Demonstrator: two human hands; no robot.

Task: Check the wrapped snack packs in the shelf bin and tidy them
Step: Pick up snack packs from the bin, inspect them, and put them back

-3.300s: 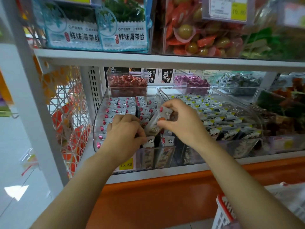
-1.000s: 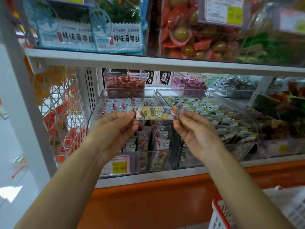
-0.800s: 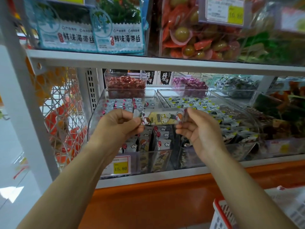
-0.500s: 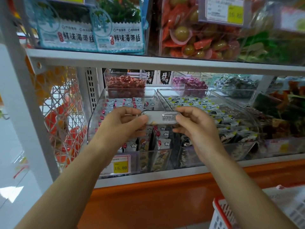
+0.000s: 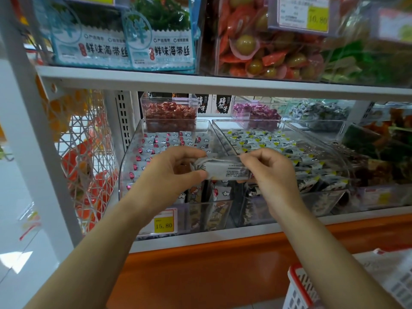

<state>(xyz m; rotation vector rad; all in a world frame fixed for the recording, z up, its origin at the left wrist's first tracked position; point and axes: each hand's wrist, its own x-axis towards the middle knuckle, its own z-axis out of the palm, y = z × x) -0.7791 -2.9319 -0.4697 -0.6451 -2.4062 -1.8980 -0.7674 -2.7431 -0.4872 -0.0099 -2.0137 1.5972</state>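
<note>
1. Nearest, btm right: red-rimmed white basket (image 5: 298, 284), cut off by the frame edge.
2. Orange panel (image 5: 200, 275) runs under the shelf's front lip.
3. L hand (image 5: 169, 175): fingers and thumb closed on the left end of one snack pack (image 5: 225, 169). Firm pinch, nothing else held.
4. R hand (image 5: 272, 175): fingertips pinching the pack's right end. Fingers curled, not spread.
5. Pack held roughly level between both hands, above the front of the clear shelf bin (image 5: 130, 161). Pale side with small print faces me; print too small to read.
6. Bin interior: rows of white packs w/ red marks, some upright at the front wall. Yellow price tag (image 5: 163, 224) on the bin front reads 15.80.
7. Just beside it, to the right: second clear bin (image 5: 334, 161) w/ packs marked yellow and black.
8. Behind the bins: small clear box of red sweets (image 5: 170, 112), and another of purple sweets (image 5: 256, 112).
9. Left of the shelf: white wire rack (image 5: 82, 152), contents blurred.
10. Farthest, upper shelf (image 5: 200, 81): blue seaweed packs (image 5: 156, 41) at left, mixed red-green goods to the right.
</note>
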